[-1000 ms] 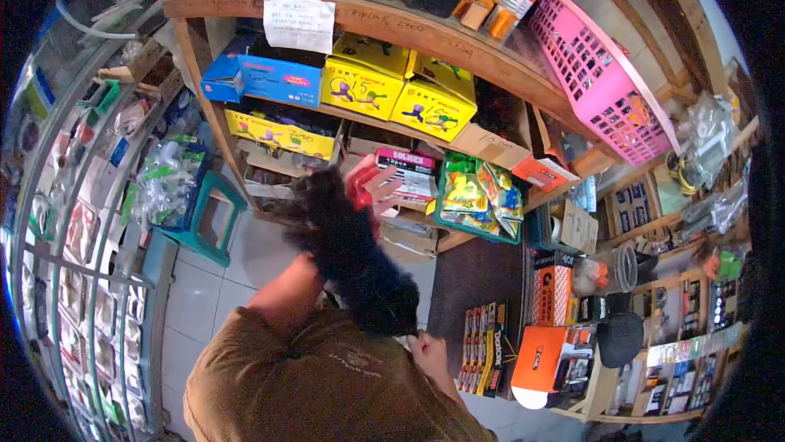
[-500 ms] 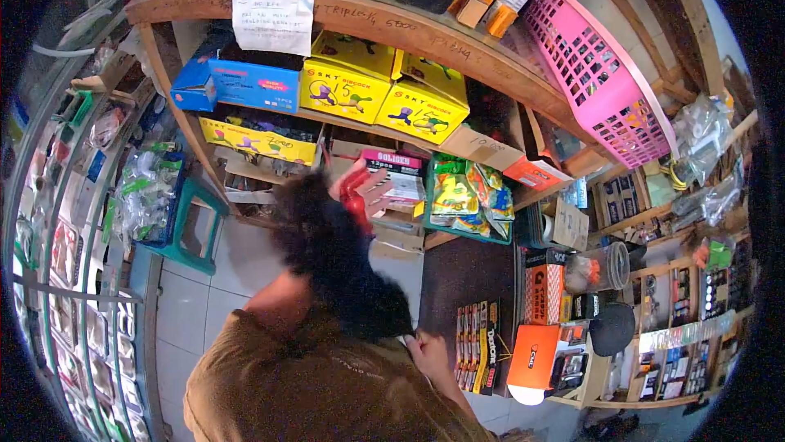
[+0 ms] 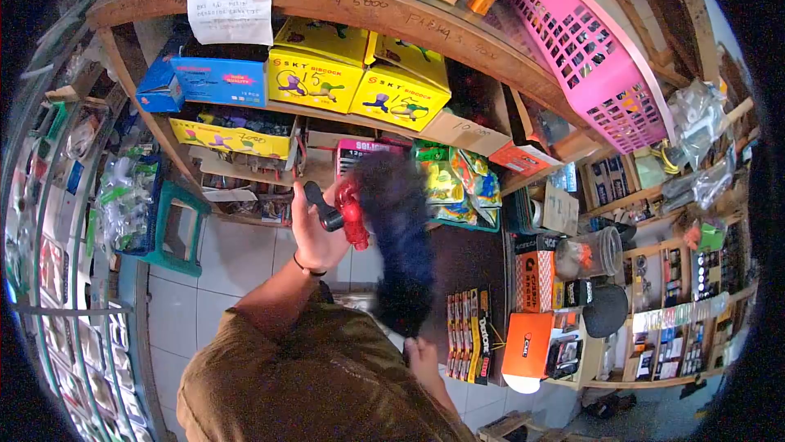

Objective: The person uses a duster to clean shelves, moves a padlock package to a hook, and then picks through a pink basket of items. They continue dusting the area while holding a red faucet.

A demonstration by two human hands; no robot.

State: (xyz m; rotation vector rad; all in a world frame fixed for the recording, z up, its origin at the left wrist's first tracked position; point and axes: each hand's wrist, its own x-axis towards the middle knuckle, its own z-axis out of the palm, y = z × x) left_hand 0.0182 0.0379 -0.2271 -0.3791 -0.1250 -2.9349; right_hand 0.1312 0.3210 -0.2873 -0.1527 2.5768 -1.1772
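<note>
My left hand (image 3: 317,237), palm up beside the shelf, holds a red plastic tap (image 3: 352,215) with a black lever (image 3: 324,206). Its fingers are partly hidden behind the tap. Just right of the tap is a long, dark, fuzzy duster (image 3: 401,237), blurred by motion, whose lower end is at my closed right hand (image 3: 423,360). The duster covers part of a pink and white box (image 3: 364,152) on the lower shelf. Yellow tap boxes (image 3: 315,78) stand on the shelf above.
A wooden shelf edge (image 3: 343,4) crosses above the hands. At the upper right is a pink basket (image 3: 585,66). A green stool (image 3: 184,233) stands left of the hands. Packets (image 3: 458,188), an orange box (image 3: 527,346) and a clear jar (image 3: 590,252) are to the right.
The duster has moved right, from left of the red tap to its right side. My left hand and the tap are lower and more visible. The view has shifted slightly.
</note>
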